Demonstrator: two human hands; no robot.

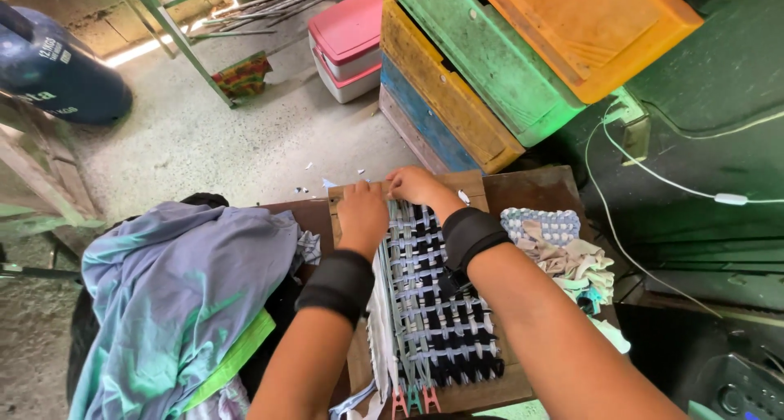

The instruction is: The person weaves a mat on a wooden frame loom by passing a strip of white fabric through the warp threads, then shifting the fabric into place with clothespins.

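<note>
cloth heap (pixel 175 289) left of loom (pixel 433 306); woven squares (pixel 555 244) right; crates (pixel 490 69) behind.

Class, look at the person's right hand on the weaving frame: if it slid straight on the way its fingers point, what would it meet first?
The right hand points toward the far edge of the wooden frame; past that edge lies probably the bottom crate of the stacked coloured crates, though depth is unclear.

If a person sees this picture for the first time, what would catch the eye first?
Probably the two hands, left hand and right hand, at the far end of a woven mat of pale strips on a wooden board in the centre. Next, the stack of coloured crates behind it, and the heap of blue-grey cloth on the left.
</note>
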